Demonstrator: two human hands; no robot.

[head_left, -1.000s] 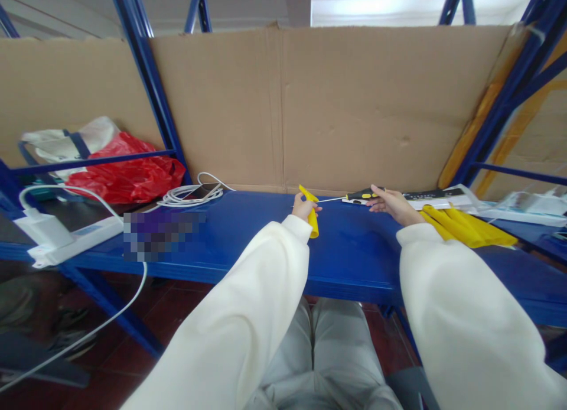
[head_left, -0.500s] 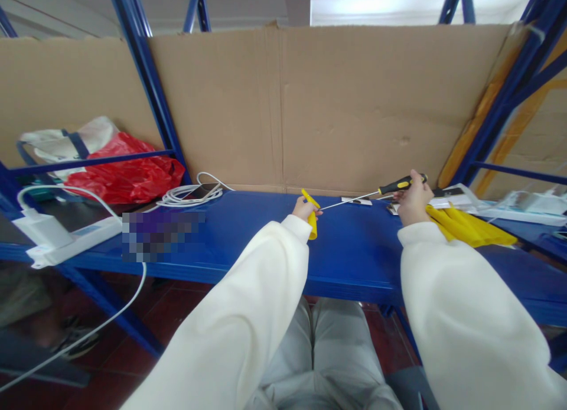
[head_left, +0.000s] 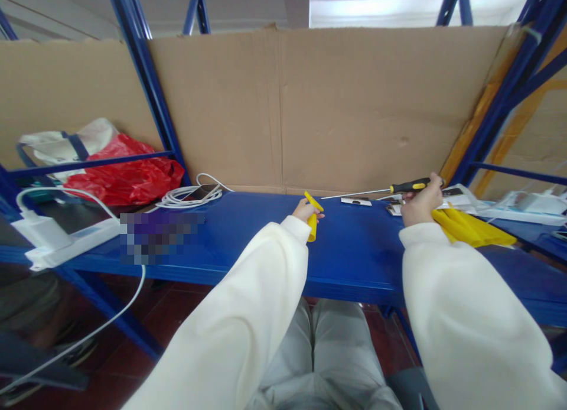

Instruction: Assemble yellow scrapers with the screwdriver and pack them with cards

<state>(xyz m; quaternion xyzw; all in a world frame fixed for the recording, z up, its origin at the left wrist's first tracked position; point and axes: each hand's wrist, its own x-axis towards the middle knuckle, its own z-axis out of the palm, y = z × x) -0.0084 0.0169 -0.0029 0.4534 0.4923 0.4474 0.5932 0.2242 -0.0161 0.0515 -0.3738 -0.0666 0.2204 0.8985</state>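
My left hand [head_left: 303, 211] is closed round a small yellow object [head_left: 312, 225], upright over the middle of the blue table [head_left: 257, 233]. My right hand [head_left: 422, 204] grips the black and yellow handle of a screwdriver [head_left: 411, 186]. Its long thin shaft points left, and the tip is just above and to the right of the yellow object, apart from it. Beside my right hand lies a yellow cloth-like item [head_left: 473, 228]. A small white and dark piece [head_left: 356, 202] rests on the table beneath the shaft.
At the left are a white power strip [head_left: 88, 241] with a charger, a coiled white cable [head_left: 188, 197], a blurred-out item, and a red bag [head_left: 128, 173]. Cardboard [head_left: 354, 108] stands along the back. White items [head_left: 540, 206] lie far right.
My right hand has shifted right with the screwdriver, whose tip has come away from the yellow object. The shaft is now nearly level. My left hand has hardly moved.
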